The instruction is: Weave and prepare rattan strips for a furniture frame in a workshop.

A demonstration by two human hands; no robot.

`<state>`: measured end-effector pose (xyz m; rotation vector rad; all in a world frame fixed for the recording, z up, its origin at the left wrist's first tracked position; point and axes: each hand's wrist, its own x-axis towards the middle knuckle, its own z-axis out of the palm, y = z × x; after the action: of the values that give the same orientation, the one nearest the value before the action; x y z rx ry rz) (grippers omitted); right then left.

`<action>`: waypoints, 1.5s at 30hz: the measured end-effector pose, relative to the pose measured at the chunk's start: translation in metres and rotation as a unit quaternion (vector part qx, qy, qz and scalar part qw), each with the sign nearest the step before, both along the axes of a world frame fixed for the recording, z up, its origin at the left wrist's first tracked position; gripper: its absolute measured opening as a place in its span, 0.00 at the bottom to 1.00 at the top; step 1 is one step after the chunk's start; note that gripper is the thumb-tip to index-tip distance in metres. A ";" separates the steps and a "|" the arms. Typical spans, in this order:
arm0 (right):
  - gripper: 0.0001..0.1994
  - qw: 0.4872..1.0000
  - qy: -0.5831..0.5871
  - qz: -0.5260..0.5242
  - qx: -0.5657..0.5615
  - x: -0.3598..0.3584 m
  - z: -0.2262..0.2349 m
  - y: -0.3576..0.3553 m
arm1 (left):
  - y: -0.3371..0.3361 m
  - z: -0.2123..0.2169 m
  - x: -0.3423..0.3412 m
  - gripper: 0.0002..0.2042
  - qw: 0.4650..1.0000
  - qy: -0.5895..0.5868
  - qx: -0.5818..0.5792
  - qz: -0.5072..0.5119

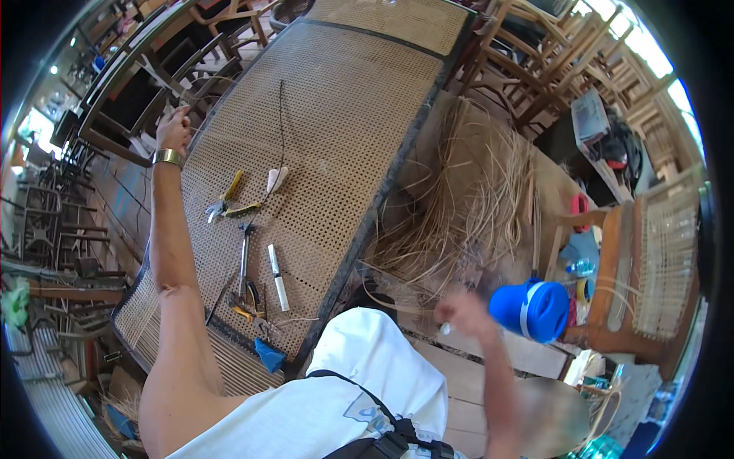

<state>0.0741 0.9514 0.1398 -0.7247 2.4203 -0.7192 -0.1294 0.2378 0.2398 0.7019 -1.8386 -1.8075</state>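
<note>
My left hand [174, 131] is closed at the left edge of a long woven cane panel [344, 92] with a dark frame. What its fingers hold, if anything, I cannot make out. My right hand [463, 312] is off the panel's right side, smeared by motion, with a small whitish spot at its fingers. On the cane lie yellow-handled pliers [233, 187], a small white piece [277, 179] and a dark cord [281, 115]. Nearer to me are a hammer [245, 252], a white marker [277, 277], yellow-and-black pliers [246, 304] and a blue scrap [269, 356].
Loose cane strands [482, 183] heap on the floor right of the panel. A blue jug [531, 310] stands close to my right hand. A wooden chair with woven cane [661, 260] sits far right. Stacked wooden frames [535, 61] and dark chairs [130, 115] flank the panel.
</note>
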 end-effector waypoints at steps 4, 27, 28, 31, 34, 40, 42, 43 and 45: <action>0.06 0.870 0.476 0.114 0.055 -0.241 0.208 -0.074 | -0.042 -0.019 0.019 0.12 0.993 -0.001 0.061 0.101; 0.13 0.962 -0.088 -0.247 -0.074 -0.056 -0.087 -0.052 | 0.039 -0.204 0.042 0.08 0.986 -0.149 0.072 0.000; 0.13 0.958 -0.094 -0.260 -0.075 -0.033 -0.094 -0.039 | 0.012 -0.215 0.041 0.08 0.985 -0.167 0.045 -0.021; 0.13 0.941 -0.124 -0.302 -0.092 0.030 -0.106 -0.001 | -0.067 -0.238 0.033 0.14 0.853 -0.411 -0.293 -0.132; 0.13 0.945 -0.101 -0.311 -0.015 0.067 -0.113 0.024 | -0.065 -0.241 0.039 0.25 0.624 -0.566 -0.533 0.081; 0.13 0.881 -0.100 -0.449 -0.106 0.112 -0.119 0.052 | 0.182 -0.169 0.072 0.17 0.863 -0.201 -0.455 -0.087; 0.12 0.833 -0.158 -0.510 -0.145 0.117 -0.124 0.053 | 0.290 -0.162 0.085 0.10 0.902 -0.162 -0.277 -0.290; 0.12 0.839 -0.133 -0.500 -0.167 0.118 -0.127 0.053 | 0.338 -0.163 0.088 0.10 0.898 -0.179 -0.196 -0.351; 0.11 0.834 -0.142 -0.501 -0.181 0.114 -0.130 0.050 | 0.421 -0.169 0.076 0.15 0.856 -0.223 -0.221 -0.411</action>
<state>0.1881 1.0013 0.0093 0.6162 2.2692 -1.5660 -0.0536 0.6588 0.0710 0.1381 -3.0789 -1.5976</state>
